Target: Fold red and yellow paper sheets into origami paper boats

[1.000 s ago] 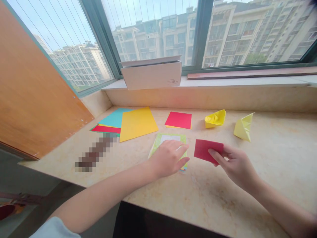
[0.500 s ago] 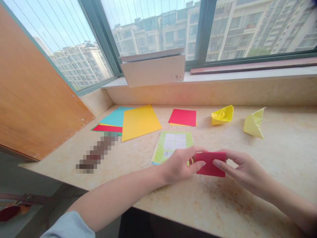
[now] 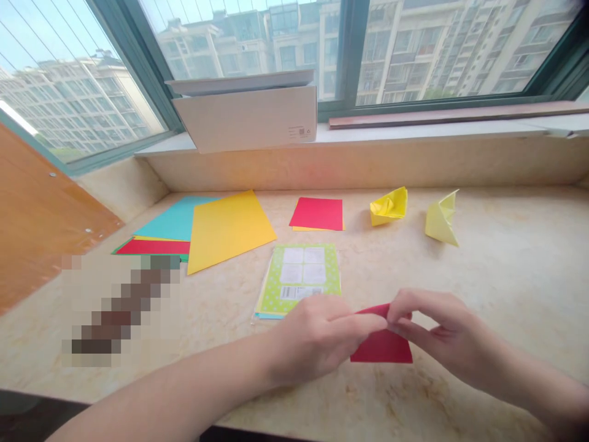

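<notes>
Red origami paper (image 3: 381,351) is held between both hands just above or on the counter (image 3: 506,276); I cannot tell whether its lower edge touches the surface. It sits between 4 and 5 o'clock from the middle of the view. The left hand (image 3: 313,337) comes at it from 9 o'clock, forearm low and slanting in from the near corner, back of the hand turned up, wrist nearly straight; its fingers lie close together, stretched towards 3 o'clock and clamped on the paper's upper part, some tips hidden. The right hand (image 3: 437,322) reaches in from between 3 and 4 o'clock, knuckles arched, thumb and forefinger curved into a loop with their tips pinched on the top edge, touching or nearly touching the left fingertips. From the paper, a green dotted packet (image 3: 306,273) lies at 10 o'clock, a red square sheet (image 3: 317,213) at 11, a yellow paper boat (image 3: 389,207) at 12 and a pale yellow folded paper (image 3: 440,220) at 1.
</notes>
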`<state>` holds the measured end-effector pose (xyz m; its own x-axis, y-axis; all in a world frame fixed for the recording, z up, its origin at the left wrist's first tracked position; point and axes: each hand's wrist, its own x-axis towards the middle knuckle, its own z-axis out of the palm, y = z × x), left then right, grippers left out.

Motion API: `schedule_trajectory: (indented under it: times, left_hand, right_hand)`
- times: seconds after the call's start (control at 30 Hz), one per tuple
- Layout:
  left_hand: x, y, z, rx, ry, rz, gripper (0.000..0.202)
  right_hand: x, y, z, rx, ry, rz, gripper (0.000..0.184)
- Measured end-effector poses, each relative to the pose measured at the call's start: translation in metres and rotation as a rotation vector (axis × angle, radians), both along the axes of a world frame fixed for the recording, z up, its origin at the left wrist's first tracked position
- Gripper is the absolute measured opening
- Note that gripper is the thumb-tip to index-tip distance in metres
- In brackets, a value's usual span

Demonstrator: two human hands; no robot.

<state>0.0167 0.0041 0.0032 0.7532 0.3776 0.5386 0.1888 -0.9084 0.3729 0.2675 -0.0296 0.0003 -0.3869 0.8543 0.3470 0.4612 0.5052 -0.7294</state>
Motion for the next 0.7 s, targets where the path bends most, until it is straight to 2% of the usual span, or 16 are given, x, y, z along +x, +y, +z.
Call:
schedule_trajectory:
  times: [0.07, 0.17, 0.4, 0.53, 0.7]
  left_hand:
    - [0.0, -0.002, 0.004, 0.12, 0.095, -0.035, 0.024]
    - [0.001, -0.001, 0.006, 0.163, 0.115, -0.041, 0.022]
    - [0.0, 0.002, -0.001, 0.063, -0.008, -0.014, 0.029]
    - [0.0, -0.001, -0.001, 0.032, -0.01, -0.001, 0.043]
    - [-0.001, -0.001, -0.001, -0.013, 0.02, 0.022, 0.054]
  right_hand:
    - [0.001, -0.002, 0.002, 0.046, -0.07, 0.069, 0.013]
    - [0.003, -0.002, 0.001, 0.077, -0.132, 0.118, 0.011]
    - [0.007, -0.004, -0.006, 0.289, -0.189, 0.052, 0.054]
    - [0.01, -0.004, -0.003, 0.319, -0.265, 0.063, 0.058]
    - [0.017, -0.004, -0.004, 0.252, -0.294, 0.087, 0.059]
